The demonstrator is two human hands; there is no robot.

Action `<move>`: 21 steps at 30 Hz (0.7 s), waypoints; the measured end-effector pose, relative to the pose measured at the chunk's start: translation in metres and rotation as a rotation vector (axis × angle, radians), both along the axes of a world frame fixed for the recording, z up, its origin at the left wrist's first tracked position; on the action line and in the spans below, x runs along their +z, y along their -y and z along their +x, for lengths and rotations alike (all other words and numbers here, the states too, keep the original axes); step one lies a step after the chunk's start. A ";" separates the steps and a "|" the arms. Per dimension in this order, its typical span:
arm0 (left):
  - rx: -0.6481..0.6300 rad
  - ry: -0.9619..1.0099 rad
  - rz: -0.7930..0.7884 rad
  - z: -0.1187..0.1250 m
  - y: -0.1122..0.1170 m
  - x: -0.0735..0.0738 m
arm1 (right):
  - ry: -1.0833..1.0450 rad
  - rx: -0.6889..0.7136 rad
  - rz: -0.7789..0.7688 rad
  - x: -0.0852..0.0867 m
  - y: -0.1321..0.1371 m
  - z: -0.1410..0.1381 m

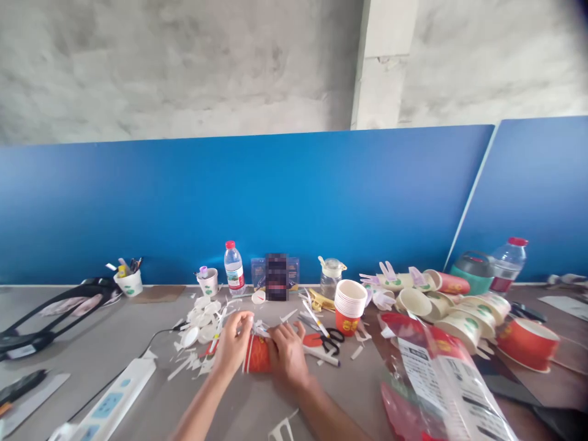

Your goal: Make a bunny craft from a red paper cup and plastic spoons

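Head view: red, white-edged paper cup [258, 356] is left of the black-handled scissors [327, 339], right hand [289, 352] curved over it. Left hand [235, 343] has thumb and fingertips together; can't tell what's pinched. Risks: heavy right-hand pressure crumples thin paper; rightward drift knocks scissors.

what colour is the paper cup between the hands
The paper cup is mainly red; head view.

Paper cup [258, 356], glossy plastic packet [438, 380], rough concrete wall [184, 67]
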State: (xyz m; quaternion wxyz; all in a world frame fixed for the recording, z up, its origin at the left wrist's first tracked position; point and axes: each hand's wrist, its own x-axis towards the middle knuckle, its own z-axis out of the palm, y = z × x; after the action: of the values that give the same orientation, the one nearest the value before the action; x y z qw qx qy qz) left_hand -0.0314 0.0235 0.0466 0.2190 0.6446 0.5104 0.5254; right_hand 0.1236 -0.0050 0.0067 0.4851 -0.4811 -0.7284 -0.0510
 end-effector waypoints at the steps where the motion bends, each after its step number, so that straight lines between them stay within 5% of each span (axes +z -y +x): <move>1: 0.008 0.020 0.010 0.002 -0.001 -0.001 | -0.003 -0.003 -0.003 0.000 0.000 0.000; 8: 0.053 0.064 0.057 0.009 0.008 -0.026 | -0.084 -0.072 0.131 0.001 0.000 0.010; 14: 0.083 -0.036 0.287 0.007 0.018 -0.019 | 0.005 -0.117 0.218 0.005 0.001 0.015; 21: -0.125 -0.375 0.464 0.019 0.035 -0.015 | 0.033 -0.085 0.199 0.005 0.008 0.015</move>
State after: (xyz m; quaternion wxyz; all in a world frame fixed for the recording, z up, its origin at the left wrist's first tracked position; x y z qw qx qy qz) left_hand -0.0120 -0.0113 0.0316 0.0001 0.7933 0.3677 0.4853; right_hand 0.1390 -0.0131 0.0116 0.5158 -0.4599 -0.7067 -0.1517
